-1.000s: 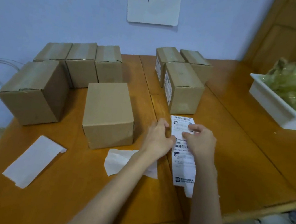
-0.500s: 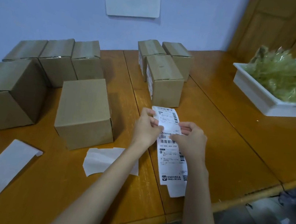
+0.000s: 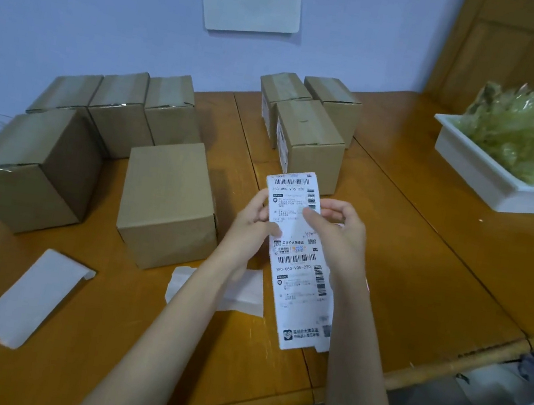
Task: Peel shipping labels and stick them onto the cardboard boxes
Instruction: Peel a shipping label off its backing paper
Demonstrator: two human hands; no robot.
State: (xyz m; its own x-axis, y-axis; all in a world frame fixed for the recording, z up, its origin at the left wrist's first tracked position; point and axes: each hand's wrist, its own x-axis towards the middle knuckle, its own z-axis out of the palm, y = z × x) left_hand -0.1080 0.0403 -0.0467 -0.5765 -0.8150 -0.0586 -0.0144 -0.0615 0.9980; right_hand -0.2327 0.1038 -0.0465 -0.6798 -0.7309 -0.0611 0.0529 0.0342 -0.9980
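You're pinching the label strip (image 3: 298,262) between both hands, left hand (image 3: 252,224) and right hand (image 3: 340,237), above the table (image 3: 420,277)

Dim, even indoor light falls across my table (image 3: 423,260); the boxes (image 3: 168,201) cast soft shadows leftward. Wide-angle distortion bends the edges, and fine print on my label strip (image 3: 297,266) blurs.

upright label strip (image 3: 298,262), plain boxes (image 3: 168,201)

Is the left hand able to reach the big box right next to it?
Probably yes: the box stands just beside the left hand with nothing between them, but that hand is pinching the label strip now.
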